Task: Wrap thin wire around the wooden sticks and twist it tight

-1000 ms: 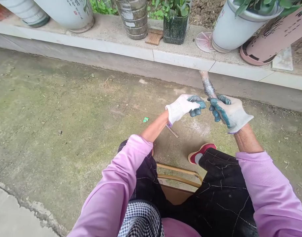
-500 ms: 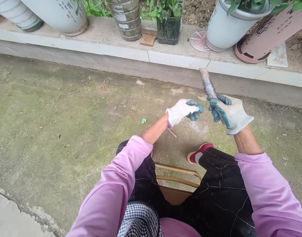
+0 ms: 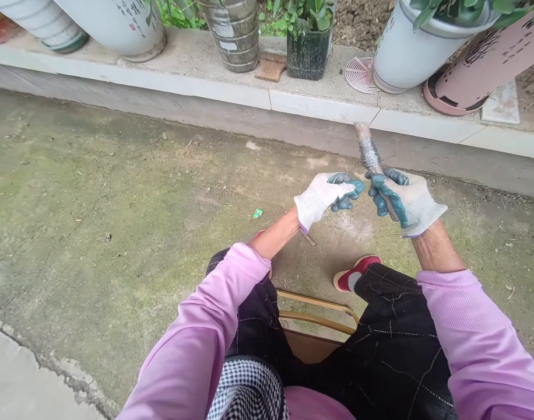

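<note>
My right hand (image 3: 409, 199), in a white glove with blue-green coated fingers, is wrapped round a stick (image 3: 362, 128). Silvery wire (image 3: 369, 153) is wound in many turns about the stick's upper part, which tilts up and away from me. To the left, my left hand (image 3: 330, 195) wears a matching glove and is closed in a pinch, its fingertips just short of the right hand's fingers. A strand of that wire runs to the left fingers; it is hardly visible now. The stick's lower end is mostly covered by my right palm.
Beyond my hands runs a low tiled ledge (image 3: 319, 106), carrying a white flowerpot (image 3: 409, 52), a pink pot (image 3: 472, 70), a dark square planter (image 3: 308, 53) and a pink coil-patterned disc (image 3: 361, 74). A green scrap (image 3: 258, 213) lies on the concrete floor (image 3: 153, 192). Between my legs is a yellowish frame (image 3: 319, 302).
My left hand has come slightly right, closer to my right hand, and the wire span between them is shorter. The view has shifted a little; the right hand keeps its hold on the stick.
</note>
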`<state>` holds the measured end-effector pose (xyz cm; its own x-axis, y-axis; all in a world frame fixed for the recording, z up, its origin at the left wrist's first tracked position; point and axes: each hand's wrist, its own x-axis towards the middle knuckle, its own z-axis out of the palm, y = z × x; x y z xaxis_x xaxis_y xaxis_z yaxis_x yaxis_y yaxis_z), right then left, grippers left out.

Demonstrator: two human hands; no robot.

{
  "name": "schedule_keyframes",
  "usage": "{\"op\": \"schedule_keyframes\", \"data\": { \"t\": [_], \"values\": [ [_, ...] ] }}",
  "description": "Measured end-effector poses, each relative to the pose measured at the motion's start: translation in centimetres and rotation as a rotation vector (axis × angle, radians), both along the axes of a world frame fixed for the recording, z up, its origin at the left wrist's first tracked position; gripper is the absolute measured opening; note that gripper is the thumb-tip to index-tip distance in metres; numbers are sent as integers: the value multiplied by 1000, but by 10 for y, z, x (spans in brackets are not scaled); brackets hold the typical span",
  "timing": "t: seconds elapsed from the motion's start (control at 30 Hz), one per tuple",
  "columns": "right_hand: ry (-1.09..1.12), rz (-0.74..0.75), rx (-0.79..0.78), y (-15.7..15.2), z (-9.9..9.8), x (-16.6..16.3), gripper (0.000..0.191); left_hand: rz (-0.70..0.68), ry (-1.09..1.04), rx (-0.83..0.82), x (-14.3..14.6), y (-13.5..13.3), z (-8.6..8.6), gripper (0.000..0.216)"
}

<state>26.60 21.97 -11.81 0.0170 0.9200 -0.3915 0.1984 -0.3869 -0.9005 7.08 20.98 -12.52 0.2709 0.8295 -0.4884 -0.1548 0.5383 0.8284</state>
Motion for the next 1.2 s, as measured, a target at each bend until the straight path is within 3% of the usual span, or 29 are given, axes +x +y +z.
{"op": "schedule_keyframes", "data": {
  "t": [0.17,0.23,0.47,0.67,0.77,0.87,1.07,1.13,1.2],
  "values": [
    [70,-38,-10,2,10,2,39,-114,-39,22,-6,2,-7,4],
    [99,-33,-31,0,17,6,35,-150,-27,26,-9,4,-13,7],
    [124,168,-107,-10,27,17,55,-259,32,100,-16,5,-21,8],
    [103,-26,-56,-4,23,18,35,-210,48,107,-19,6,-23,6],
    [74,-51,-85,-2,23,18,28,-296,86,122,-20,5,-27,8],
    [68,102,-95,-5,25,19,39,-409,195,148,-22,3,-32,12],
    [-20,666,-339,-12,19,25,50,-474,377,260,-30,10,-37,10],
    [-87,780,-398,-15,12,22,47,-509,428,310,-34,13,-36,10],
    [-128,797,-370,-20,3,19,42,-547,484,348,-37,13,-34,16]
  ]
}}
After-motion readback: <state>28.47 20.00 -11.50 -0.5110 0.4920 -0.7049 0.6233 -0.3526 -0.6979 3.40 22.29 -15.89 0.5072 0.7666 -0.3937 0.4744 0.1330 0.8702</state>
